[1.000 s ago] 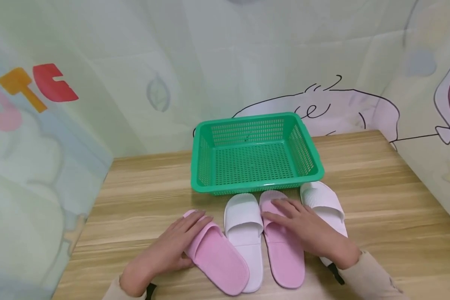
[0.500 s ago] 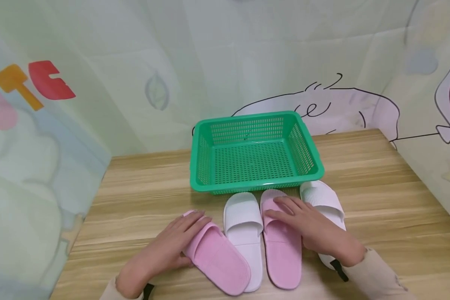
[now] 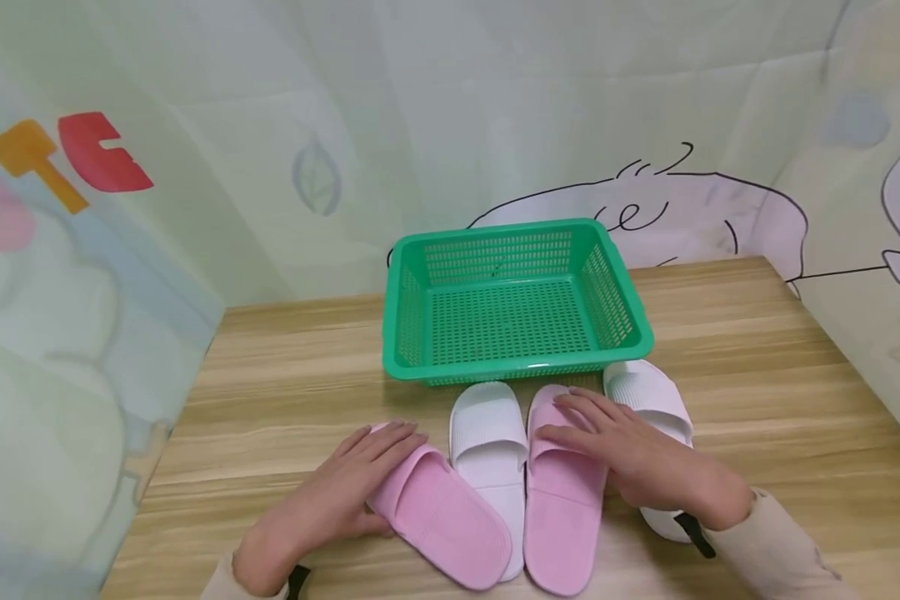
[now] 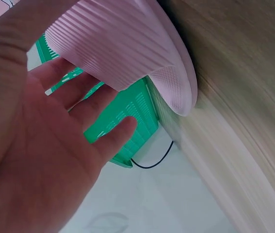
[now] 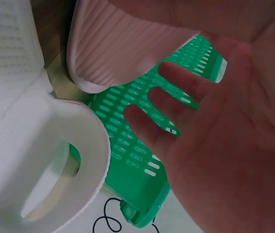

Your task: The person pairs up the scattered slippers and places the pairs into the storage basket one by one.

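Observation:
In the head view my left hand (image 3: 352, 479) rests on the strap of the left pink slipper (image 3: 457, 529), which lies slanted, its heel over a white slipper (image 3: 487, 425). The left wrist view shows the fingers fairly straight beside the ribbed pink strap (image 4: 113, 43). My right hand (image 3: 630, 450) lies over the strap and side of the second pink slipper (image 3: 562, 533), fingers extended. Beneath that wrist is another white slipper (image 3: 652, 400), partly hidden. In the right wrist view the fingers spread next to the pink strap (image 5: 118, 43), with the white slipper (image 5: 84, 131) at left.
A green plastic basket (image 3: 510, 367) with slotted walls stands behind the slippers, nothing inside it. All of this is on a wood-grain table (image 3: 285, 375). Printed cloth (image 3: 360, 125) hangs along the back and sides.
The right pink slipper's heel has swung left and toward me under my right hand. The left pink slipper's heel has shifted slightly right; my left hand stays on its strap.

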`<state>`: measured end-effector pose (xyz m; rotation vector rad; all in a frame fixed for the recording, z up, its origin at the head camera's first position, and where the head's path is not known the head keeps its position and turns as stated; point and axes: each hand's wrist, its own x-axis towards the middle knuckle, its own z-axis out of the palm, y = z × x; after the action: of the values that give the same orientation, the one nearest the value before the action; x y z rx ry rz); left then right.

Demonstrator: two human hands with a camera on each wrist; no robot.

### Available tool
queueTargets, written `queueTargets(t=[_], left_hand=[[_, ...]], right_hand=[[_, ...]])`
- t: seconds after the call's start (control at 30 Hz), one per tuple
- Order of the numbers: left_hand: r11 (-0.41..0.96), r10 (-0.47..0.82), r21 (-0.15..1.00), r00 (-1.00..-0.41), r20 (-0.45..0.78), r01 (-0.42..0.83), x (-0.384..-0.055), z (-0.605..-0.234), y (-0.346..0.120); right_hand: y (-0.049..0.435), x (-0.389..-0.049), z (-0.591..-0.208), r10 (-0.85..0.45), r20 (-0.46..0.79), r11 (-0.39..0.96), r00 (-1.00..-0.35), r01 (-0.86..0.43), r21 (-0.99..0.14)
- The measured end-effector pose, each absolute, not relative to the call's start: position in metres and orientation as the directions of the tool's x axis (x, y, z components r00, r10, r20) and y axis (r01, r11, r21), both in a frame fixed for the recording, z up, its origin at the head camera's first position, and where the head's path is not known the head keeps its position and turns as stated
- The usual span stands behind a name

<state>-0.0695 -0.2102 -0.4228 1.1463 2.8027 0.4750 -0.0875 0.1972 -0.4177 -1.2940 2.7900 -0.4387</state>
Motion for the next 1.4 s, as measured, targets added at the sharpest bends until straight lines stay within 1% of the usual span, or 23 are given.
queueTargets(t=[0.3,0.47,0.73,0.83,0.97,1.03,1.23,1.4], left_hand=[[0.678,0.688,0.319,-0.725,0.04,0.662,-0.066,-0.419,-0.212],[0.67,0.695,0.308,-0.716,0.057,0.675,-0.067,-0.42,-0.212],[0.677,0.689,0.311,-0.723,0.051,0.667,-0.068,-0.419,-0.213],[0.68,0.689,0.308,-0.724,0.046,0.666,-0.068,-0.418,-0.214],[0.688,0.681,0.31,-0.731,0.034,0.656,-0.067,-0.416,-0.214],[0.693,0.676,0.314,-0.736,0.031,0.649,-0.067,-0.415,-0.215],[0.702,0.668,0.315,-0.744,0.018,0.638,-0.066,-0.413,-0.216],[0.708,0.662,0.317,-0.749,0.01,0.631,-0.065,-0.411,-0.219]], right_hand=[[0.198,-0.088,-0.41,-0.77,0.054,0.591,-0.636,-0.741,-0.319],[0.203,-0.088,-0.406,-0.763,0.033,0.598,-0.645,-0.724,-0.345],[0.209,-0.088,-0.406,-0.753,-0.029,0.613,-0.657,-0.685,-0.394],[0.21,-0.088,-0.408,-0.765,0.003,0.592,-0.643,-0.706,-0.39],[0.21,-0.088,-0.412,-0.793,0.088,0.538,-0.603,-0.761,-0.362],[0.209,-0.088,-0.413,-0.8,0.102,0.525,-0.592,-0.772,-0.359],[0.207,-0.085,-0.412,-0.788,0.043,0.546,-0.614,-0.73,-0.412],[0.205,-0.085,-0.412,-0.797,0.059,0.528,-0.601,-0.741,-0.415]])
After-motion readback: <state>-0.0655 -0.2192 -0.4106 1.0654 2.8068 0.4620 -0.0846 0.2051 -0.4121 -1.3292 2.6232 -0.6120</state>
